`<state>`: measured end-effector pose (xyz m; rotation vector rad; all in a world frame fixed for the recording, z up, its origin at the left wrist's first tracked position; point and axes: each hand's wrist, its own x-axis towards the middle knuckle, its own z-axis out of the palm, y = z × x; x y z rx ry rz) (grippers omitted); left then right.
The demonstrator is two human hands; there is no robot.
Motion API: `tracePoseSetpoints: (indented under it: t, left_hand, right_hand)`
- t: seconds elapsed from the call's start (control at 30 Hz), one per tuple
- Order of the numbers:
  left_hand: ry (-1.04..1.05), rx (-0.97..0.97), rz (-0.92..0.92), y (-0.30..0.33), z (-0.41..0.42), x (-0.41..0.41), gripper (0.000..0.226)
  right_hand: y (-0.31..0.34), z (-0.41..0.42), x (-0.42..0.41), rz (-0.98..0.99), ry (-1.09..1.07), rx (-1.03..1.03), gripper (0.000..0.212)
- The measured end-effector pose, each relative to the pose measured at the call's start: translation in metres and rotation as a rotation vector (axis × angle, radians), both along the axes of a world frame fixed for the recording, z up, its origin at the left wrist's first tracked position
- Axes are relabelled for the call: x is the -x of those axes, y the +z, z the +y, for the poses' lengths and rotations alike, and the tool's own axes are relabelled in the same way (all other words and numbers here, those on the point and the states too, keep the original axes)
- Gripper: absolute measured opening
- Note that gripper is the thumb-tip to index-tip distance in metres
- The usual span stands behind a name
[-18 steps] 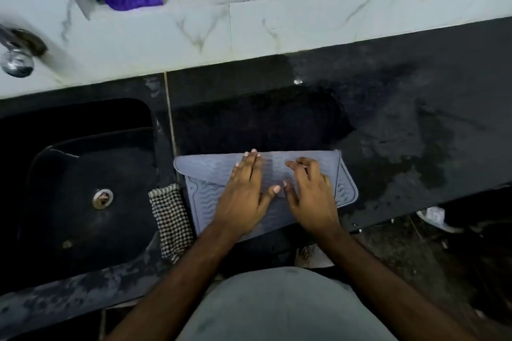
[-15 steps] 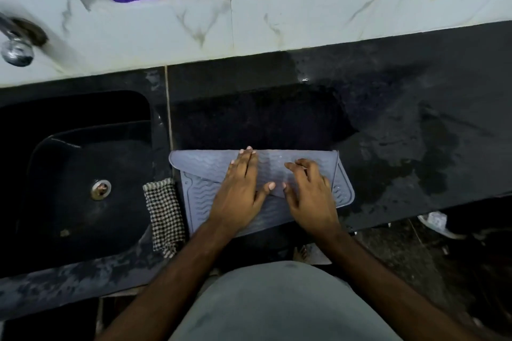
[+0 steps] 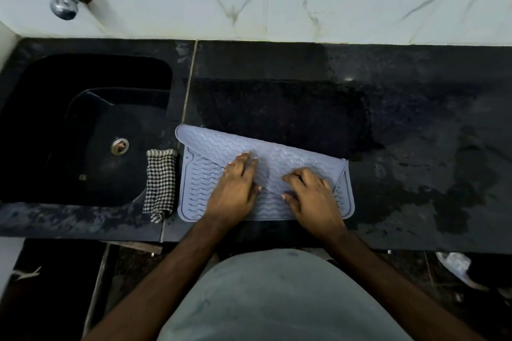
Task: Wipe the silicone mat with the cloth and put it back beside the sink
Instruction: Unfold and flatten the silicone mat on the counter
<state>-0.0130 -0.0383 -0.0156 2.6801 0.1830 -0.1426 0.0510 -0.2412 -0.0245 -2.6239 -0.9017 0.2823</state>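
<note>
Centrally, just below mid-frame: pale grey-blue rectangular silicone mat [image 3: 203, 191], ribbed with wavy ridges inside a raised border line, rounded at the corners, folded over on itself. Far half doubled toward the near edge, slanting so the upper-left corner of the fold juts out past the lower layer while the right end tucks in near the lower layer's right side. Long axis left to right across the frame, parallel to the front edge of the dark speckled stone countertop [image 3: 415, 147]. No brand, label or readable writing anywhere on it.

Pressed flat on the folded layer, left hand [image 3: 235, 191]: fingers together and extended, palm down, gripping nothing. Beside it, right hand [image 3: 313, 196]: fingers bent, tips and thumb pressing on the folded layer; whether pinching it, cannot tell.

Just left of the mat, touching or nearly so: black-and-white checked cloth [image 3: 161, 183], folded into a narrow strip, long axis running from far to near, lying on the ledge next to the black sunken sink [image 3: 83, 133]. Upper left of the frame: chrome tap [image 3: 63, 5] against white marble-look wall tiles [image 3: 332, 8].
</note>
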Motion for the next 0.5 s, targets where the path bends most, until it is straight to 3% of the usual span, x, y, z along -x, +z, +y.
tracePoseSetpoints:
  t: [0.5]
  left_hand:
    - [-0.073, 0.033, 0.057, -0.02, 0.022, 0.004, 0.061]
  right_hand:
    - [-0.007, 0.007, 0.005, -0.143, 0.117, 0.047, 0.023]
